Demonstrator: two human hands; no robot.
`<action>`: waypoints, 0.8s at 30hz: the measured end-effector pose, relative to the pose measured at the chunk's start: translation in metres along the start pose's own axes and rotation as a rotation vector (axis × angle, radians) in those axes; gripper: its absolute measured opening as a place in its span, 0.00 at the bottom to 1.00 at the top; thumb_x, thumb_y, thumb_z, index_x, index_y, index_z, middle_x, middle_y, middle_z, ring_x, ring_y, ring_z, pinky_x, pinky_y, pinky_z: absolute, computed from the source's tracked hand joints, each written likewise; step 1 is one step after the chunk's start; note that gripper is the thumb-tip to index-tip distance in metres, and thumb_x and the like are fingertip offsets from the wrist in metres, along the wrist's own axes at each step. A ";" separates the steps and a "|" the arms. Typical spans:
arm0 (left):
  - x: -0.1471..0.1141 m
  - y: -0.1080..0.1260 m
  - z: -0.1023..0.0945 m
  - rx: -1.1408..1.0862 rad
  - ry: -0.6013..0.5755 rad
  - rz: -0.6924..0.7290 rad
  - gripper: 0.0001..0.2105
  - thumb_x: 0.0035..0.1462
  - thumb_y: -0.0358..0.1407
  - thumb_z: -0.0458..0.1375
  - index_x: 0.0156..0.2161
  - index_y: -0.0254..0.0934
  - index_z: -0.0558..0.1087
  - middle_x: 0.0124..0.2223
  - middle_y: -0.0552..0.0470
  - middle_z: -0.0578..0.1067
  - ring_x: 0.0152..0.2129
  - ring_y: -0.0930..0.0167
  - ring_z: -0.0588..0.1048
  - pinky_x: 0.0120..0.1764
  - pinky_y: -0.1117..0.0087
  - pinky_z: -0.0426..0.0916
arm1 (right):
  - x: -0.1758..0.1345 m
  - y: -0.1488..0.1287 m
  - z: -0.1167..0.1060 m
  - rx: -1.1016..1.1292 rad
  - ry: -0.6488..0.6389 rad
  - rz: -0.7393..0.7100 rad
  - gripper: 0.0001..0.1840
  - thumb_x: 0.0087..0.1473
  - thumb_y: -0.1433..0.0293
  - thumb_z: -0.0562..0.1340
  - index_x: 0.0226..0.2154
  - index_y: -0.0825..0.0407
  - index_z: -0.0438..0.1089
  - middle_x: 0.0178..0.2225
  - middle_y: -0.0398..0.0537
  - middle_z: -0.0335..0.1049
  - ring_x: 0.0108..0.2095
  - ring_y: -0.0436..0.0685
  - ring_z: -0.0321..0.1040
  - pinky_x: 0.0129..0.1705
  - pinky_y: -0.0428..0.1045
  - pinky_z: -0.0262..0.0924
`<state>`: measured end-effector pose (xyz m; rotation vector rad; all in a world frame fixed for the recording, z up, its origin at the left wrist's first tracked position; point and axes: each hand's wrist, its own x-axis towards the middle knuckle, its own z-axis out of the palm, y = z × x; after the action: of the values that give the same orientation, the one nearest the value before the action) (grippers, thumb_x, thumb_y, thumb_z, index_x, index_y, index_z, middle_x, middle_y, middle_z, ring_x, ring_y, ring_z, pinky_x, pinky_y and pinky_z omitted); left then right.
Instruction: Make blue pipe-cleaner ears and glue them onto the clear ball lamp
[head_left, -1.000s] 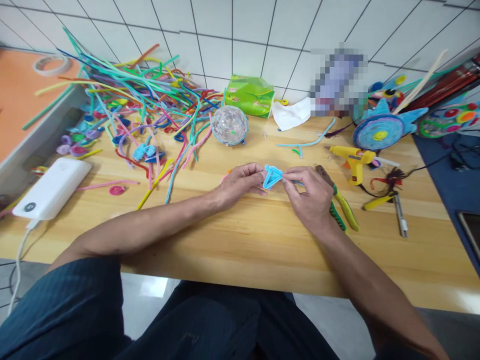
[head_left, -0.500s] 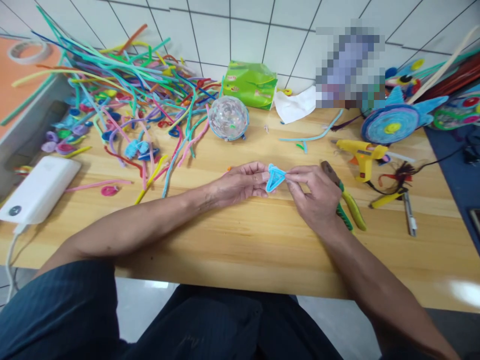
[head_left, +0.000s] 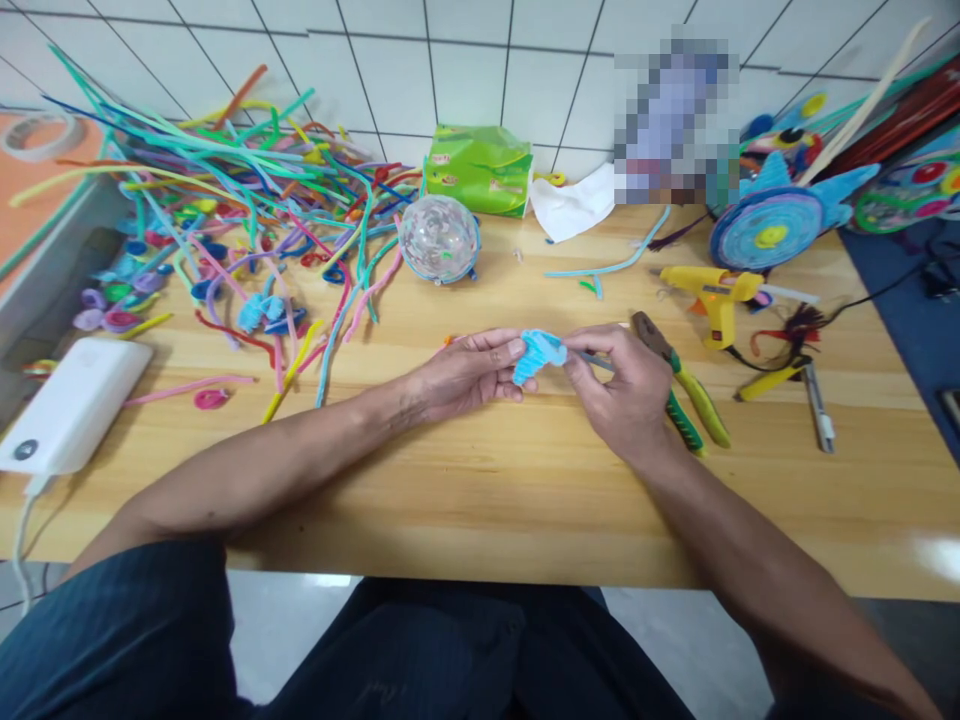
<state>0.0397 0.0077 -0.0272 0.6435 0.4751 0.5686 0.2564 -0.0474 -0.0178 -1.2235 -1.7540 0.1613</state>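
Across the whole width of view runs the wooden table (head_left: 450,510), and at its far left sprawls the heap of fuzzy stems (head_left: 247,170), every colour going. Far right, a blue disc ornament (head_left: 772,237) leans with its yellow centre facing out; back in the middle, by the tiled wall, sits the green packet (head_left: 480,170), and near left lies the white power bank (head_left: 79,400).

Now the hands! Left hand (head_left: 472,370), right hand (head_left: 619,390), facing each other over the middle of the table. Between them and the wall stands a clear dome (head_left: 439,238); to the right, the yellow glue gun (head_left: 720,297) and, just beside the right hand, the pliers (head_left: 699,402).

And the smallest, the busiest: the blue fuzzy piece (head_left: 538,355), held up between both hands. Left grip: thumb and fingers pinching its near side. Right grip: thumb and forefinger pressed on its other end. Here's the change: half a second ago it showed an open triangle, and now a ribbed, filled-looking face! To my eye, it's been tilted or turned, so the work looks to be in the handling of this piece.
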 end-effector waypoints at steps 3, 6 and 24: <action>0.001 0.001 0.002 0.044 0.109 0.019 0.12 0.58 0.39 0.76 0.40 0.33 0.82 0.33 0.52 0.82 0.28 0.74 0.82 0.32 0.76 0.78 | 0.004 0.000 -0.005 0.156 -0.056 0.237 0.03 0.65 0.64 0.69 0.38 0.45 0.78 0.33 0.43 0.82 0.33 0.56 0.78 0.39 0.53 0.75; 0.003 0.002 0.001 0.140 0.186 0.065 0.13 0.57 0.39 0.77 0.42 0.32 0.83 0.34 0.53 0.82 0.26 0.76 0.80 0.30 0.76 0.75 | 0.009 0.005 -0.010 0.333 -0.168 0.362 0.08 0.61 0.61 0.72 0.37 0.45 0.77 0.32 0.42 0.81 0.31 0.54 0.75 0.35 0.51 0.72; 0.005 0.000 -0.001 0.227 0.206 0.171 0.15 0.54 0.41 0.78 0.37 0.33 0.81 0.30 0.53 0.81 0.26 0.77 0.78 0.30 0.77 0.71 | 0.009 0.016 -0.001 0.505 -0.286 0.539 0.17 0.54 0.56 0.77 0.37 0.46 0.73 0.29 0.39 0.77 0.27 0.51 0.70 0.29 0.48 0.65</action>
<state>0.0428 0.0119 -0.0292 0.8519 0.6884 0.7535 0.2668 -0.0328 -0.0211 -1.2977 -1.4402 1.0719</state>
